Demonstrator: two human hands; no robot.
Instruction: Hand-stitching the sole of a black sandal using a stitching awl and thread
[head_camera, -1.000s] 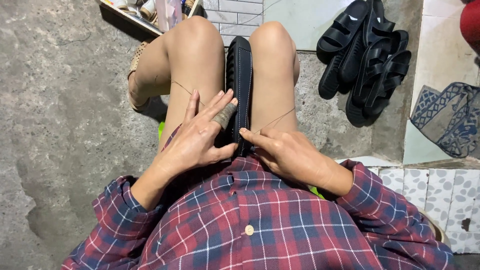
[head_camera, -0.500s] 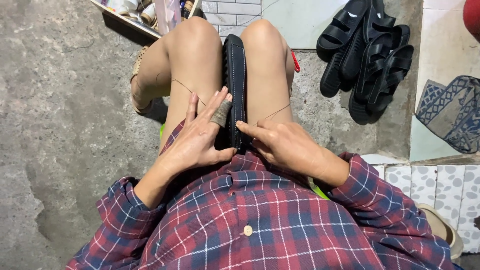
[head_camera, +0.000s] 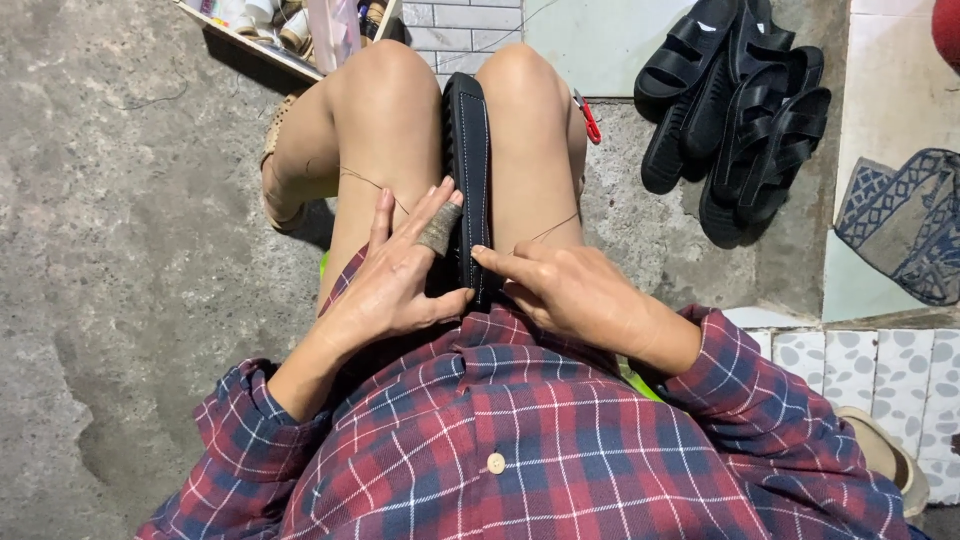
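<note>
Compared with a second ago, I see the black sandal (head_camera: 467, 170) standing higher between the knees; its toe end now reaches almost the level of the kneecaps, where before it ended lower. The left hand (head_camera: 400, 275) is closer to the sole now: the wrapped finger lies against its left edge, and the thumb presses at the near end. The right hand (head_camera: 565, 290) comes nearer too, and its forefinger now touches the right side of the sandal. The thread (head_camera: 370, 182) on the left thigh now runs more slack.
</note>
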